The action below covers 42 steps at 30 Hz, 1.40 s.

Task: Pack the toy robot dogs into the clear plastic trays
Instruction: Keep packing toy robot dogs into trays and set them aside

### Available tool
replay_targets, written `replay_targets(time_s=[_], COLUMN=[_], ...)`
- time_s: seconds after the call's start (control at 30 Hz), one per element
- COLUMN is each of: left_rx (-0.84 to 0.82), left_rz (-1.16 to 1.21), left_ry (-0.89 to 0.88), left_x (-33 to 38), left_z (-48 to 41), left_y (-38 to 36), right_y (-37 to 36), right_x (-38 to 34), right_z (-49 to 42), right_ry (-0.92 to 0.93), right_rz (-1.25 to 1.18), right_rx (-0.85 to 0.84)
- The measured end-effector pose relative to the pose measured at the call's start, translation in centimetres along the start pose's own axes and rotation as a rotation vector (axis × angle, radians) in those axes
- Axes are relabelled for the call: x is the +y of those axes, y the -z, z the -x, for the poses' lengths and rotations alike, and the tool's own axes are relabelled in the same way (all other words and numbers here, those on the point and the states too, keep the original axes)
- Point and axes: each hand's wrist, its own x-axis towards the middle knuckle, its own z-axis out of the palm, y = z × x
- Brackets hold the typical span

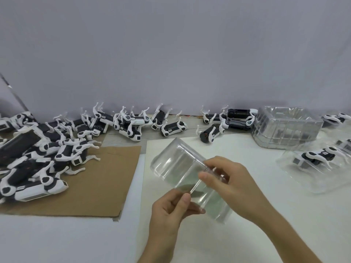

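Observation:
Both of my hands hold a clear plastic tray [176, 164] tilted in the air above the white table. My left hand [171, 211] pinches its near lower rim between thumb and fingers. My right hand [228, 181] pinches the rim from the right. No toy shows inside this tray. A heap of black-and-white toy robot dogs [38, 154] lies at the left on brown cardboard [98, 186]. More dogs [133, 124] are strewn along the back wall.
A stack of clear trays [284, 128] stands at the back right. In front of it lies a tray holding a packed dog [321, 156]. More packed trays [336, 118] sit at the far right edge. A white sheet [266, 196] covers the table under my hands.

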Motion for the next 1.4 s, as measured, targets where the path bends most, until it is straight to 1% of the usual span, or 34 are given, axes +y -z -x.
replay_targets(time_s=[0.23, 0.37, 0.6, 0.77, 0.87, 0.93, 1.0, 1.07, 1.2, 1.23, 1.27, 1.3, 1.33, 1.37, 1.4], left_rx=[-0.100, -0.107, -0.171, -0.100, -0.076, -0.023, 0.002, -0.026, 0.025, 0.062, 0.122, 0.217, 0.317, 0.361, 0.368], left_rz=[0.040, 0.072, 0.141, 0.092, -0.025, -0.117, -0.153, -0.169, -0.073, -0.053, -0.032, 0.010, 0.091, 0.153, 0.181], left_ry=[-0.018, 0.025, 0.079, 0.014, -0.083, -0.138, -0.139, -0.142, -0.106, -0.092, -0.077, -0.054, -0.032, -0.040, -0.062], left_x=[1.5, 1.6, 1.2, 1.5, 1.8, 2.0, 2.4, 2.3, 1.7, 1.5, 1.5, 1.6, 1.6, 1.8, 2.1], left_z=[0.3, 0.3, 0.5, 0.9, 1.2, 1.3, 1.2, 1.1, 0.9, 1.0, 1.0, 0.9, 0.7, 0.3, 0.1], left_y=[0.4, 0.4, 0.3, 0.2, -0.1, -0.2, -0.2, -0.1, -0.2, 0.1, 0.7, 1.7, 2.7, 3.5, 3.8], right_y=[-0.2, 0.0, 0.5, 0.5, 0.3, -0.1, -0.3, -0.2, -0.8, -0.2, 1.4, 3.6, 6.1, 7.8, 7.9], right_x=[-0.6, -0.5, -0.5, -0.7, -0.8, -0.9, -1.0, -1.1, -1.2, -1.0, -1.0, -1.1, -1.4, -2.0, -2.7], right_z=[0.2, 0.3, 0.4, 0.6, 1.0, 1.4, 1.6, 1.6, 0.9, 0.4, -0.2, -0.6, -1.1, -1.6, -1.8], right_ry=[-0.086, -0.118, -0.174, -0.141, -0.069, -0.015, 0.024, 0.046, 0.075, 0.063, 0.042, 0.052, 0.106, 0.167, 0.196], right_rz=[-0.264, -0.325, -0.402, -0.391, -0.260, -0.176, -0.103, -0.088, -0.089, -0.131, -0.201, -0.267, -0.273, -0.215, -0.149], right_rx=[-0.087, -0.103, -0.169, -0.156, -0.138, -0.125, -0.115, -0.120, -0.076, -0.025, 0.110, 0.277, 0.390, 0.414, 0.309])
